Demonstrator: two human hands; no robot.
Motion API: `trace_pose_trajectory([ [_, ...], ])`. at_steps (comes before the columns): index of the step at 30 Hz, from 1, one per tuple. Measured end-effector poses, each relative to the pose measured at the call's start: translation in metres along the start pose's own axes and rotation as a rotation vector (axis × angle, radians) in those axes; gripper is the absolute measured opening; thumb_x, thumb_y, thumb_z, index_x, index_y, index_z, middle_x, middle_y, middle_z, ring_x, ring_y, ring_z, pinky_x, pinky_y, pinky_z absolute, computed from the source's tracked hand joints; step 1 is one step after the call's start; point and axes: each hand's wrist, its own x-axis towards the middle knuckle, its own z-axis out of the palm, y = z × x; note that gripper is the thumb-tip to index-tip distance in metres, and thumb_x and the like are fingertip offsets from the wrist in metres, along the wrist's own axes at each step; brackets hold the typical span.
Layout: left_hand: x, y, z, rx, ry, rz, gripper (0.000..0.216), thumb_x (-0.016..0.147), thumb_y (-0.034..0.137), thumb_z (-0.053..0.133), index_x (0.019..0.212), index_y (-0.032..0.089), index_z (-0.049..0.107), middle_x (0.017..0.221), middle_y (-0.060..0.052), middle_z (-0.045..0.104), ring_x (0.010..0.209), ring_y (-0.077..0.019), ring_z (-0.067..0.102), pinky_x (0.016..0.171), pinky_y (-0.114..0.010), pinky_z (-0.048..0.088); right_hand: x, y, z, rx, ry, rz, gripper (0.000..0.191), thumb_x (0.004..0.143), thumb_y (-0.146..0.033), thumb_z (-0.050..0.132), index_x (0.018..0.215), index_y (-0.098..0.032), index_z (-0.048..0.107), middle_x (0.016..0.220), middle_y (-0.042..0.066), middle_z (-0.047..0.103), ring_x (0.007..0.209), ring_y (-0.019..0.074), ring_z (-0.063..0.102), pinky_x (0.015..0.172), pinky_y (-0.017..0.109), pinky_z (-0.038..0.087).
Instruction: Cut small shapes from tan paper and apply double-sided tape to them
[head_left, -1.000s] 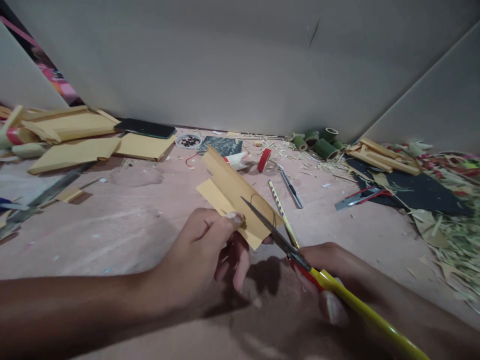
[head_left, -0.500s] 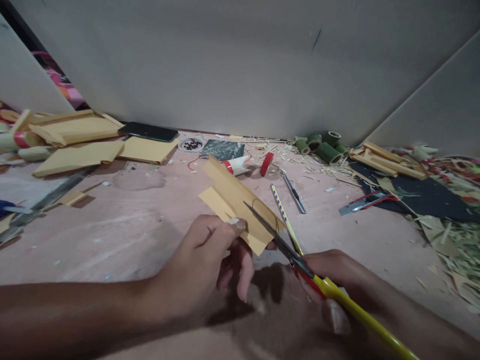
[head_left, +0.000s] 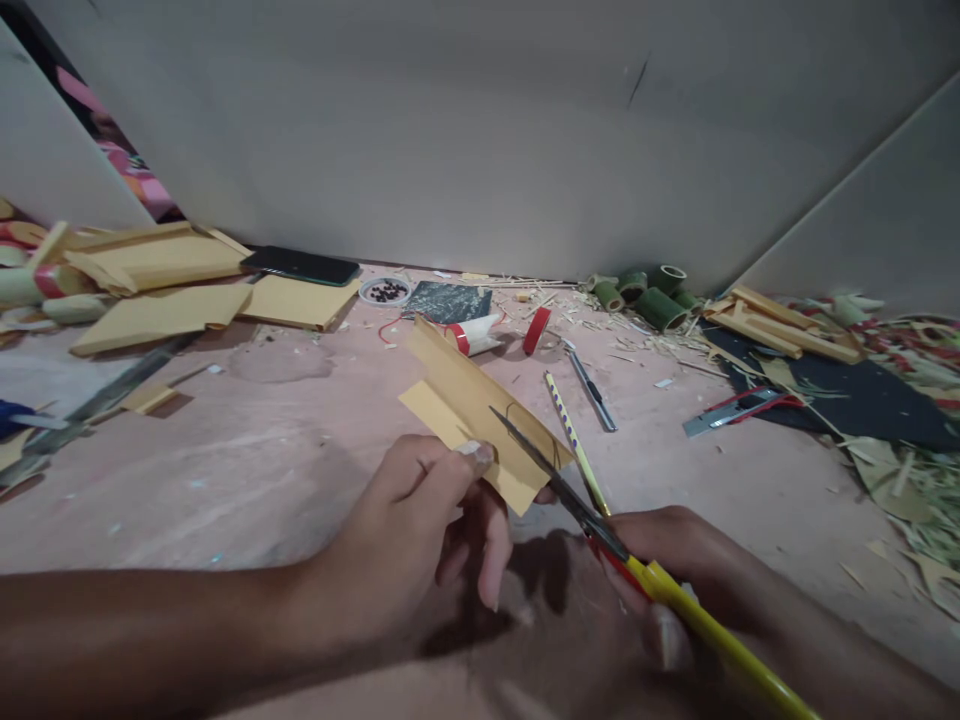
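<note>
- A pale grey wall [head_left: 375, 140] fills the upper frame; below it spreads a pinkish worktop [head_left: 277, 450].
- At centre, the folded brown paper [head_left: 461, 375] slants lengthwise from upper left to lower right.
- Your left hand [head_left: 420, 495], left of centre, pinches the paper's lower edge between thumb and fingers.
- Your right hand [head_left: 712, 565], lower right, grips the yellow-handled scissors [head_left: 634, 564]; their tip points to the upper left, one blade lying across the paper. You cannot tell the blades' opening.
- Your paper's marking: a dark curved line [head_left: 513, 404] beside the blade.
- Upper centre-left, a shallow round dish [head_left: 385, 304] contains small dark beads [head_left: 388, 291].
</note>
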Motion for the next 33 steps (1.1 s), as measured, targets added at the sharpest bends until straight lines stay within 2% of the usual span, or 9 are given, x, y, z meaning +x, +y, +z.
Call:
trace_pose_trajectory([
  [4,0.001,-0.002,-0.001,0.015,0.004,-0.023,0.069,0.096,0.043,0.034,0.038,0.017,0.061,0.033,-0.005,0.046,0.032,-0.0095,0.031,0.037,-0.024,0.02,0.001,0.008,0.0,0.023,-0.05,-0.02,0.047,0.081,-0.069,0.068,0.077,-0.023,0.072,0.085,0.007,0.071,0.087,0.0286,0.065,0.084,0.041,0.056],
  [7,0.001,-0.004,-0.001,0.017,-0.003,-0.039,0.069,0.096,0.045,0.033,0.038,0.018,0.061,0.035,-0.006,0.049,0.033,-0.01,0.032,0.037,-0.024,0.022,0.001,0.014,0.0,0.035,-0.033,-0.03,0.04,0.083,-0.064,0.069,0.084,-0.024,0.076,0.093,0.008,0.074,0.093,0.0301,0.066,0.083,0.04,0.056],
  [14,0.0,-0.004,0.0,0.002,0.002,-0.031,0.071,0.097,0.041,0.032,0.038,0.018,0.062,0.031,-0.003,0.038,0.033,-0.0103,0.03,0.038,-0.025,0.02,-0.003,0.021,0.002,0.049,0.029,-0.017,0.036,0.084,-0.058,0.07,0.094,-0.025,0.078,0.104,0.009,0.076,0.103,0.0338,0.069,0.087,0.043,0.056],
  [21,0.0,-0.006,0.0,0.01,-0.003,-0.022,0.072,0.099,0.04,0.031,0.038,0.017,0.061,0.032,-0.004,0.042,0.033,-0.0099,0.03,0.038,-0.025,0.021,0.0,0.02,0.0,-0.049,-0.018,-0.068,0.025,0.086,-0.044,0.067,0.075,-0.022,0.071,0.084,0.006,0.073,0.089,0.029,0.067,0.081,0.039,0.055],
  [26,0.002,-0.005,0.001,-0.028,0.005,-0.048,0.07,0.098,0.037,0.033,0.037,0.017,0.06,0.032,-0.003,0.042,0.032,-0.0097,0.03,0.037,-0.025,0.019,0.004,0.019,0.0,-0.023,-0.021,-0.074,0.033,0.087,-0.048,0.072,0.071,-0.019,0.07,0.077,0.004,0.069,0.083,0.0252,0.065,0.074,0.032,0.055],
  [30,0.001,-0.009,-0.001,0.016,0.006,-0.028,0.072,0.101,0.037,0.03,0.039,0.017,0.061,0.033,-0.004,0.045,0.034,-0.0099,0.032,0.039,-0.025,0.02,0.007,0.019,0.0,-0.002,-0.076,-0.092,0.035,0.09,-0.049,0.069,0.074,-0.019,0.074,0.075,0.003,0.068,0.078,0.022,0.065,0.068,0.028,0.054],
  [33,0.0,-0.011,-0.003,0.028,0.004,-0.033,0.073,0.102,0.039,0.03,0.039,0.018,0.062,0.033,-0.003,0.042,0.034,-0.0105,0.032,0.039,-0.026,0.02,0.008,0.018,-0.001,-0.011,-0.059,-0.119,0.036,0.088,-0.053,0.07,0.073,-0.02,0.075,0.072,0.003,0.067,0.078,0.0228,0.065,0.068,0.028,0.054],
])
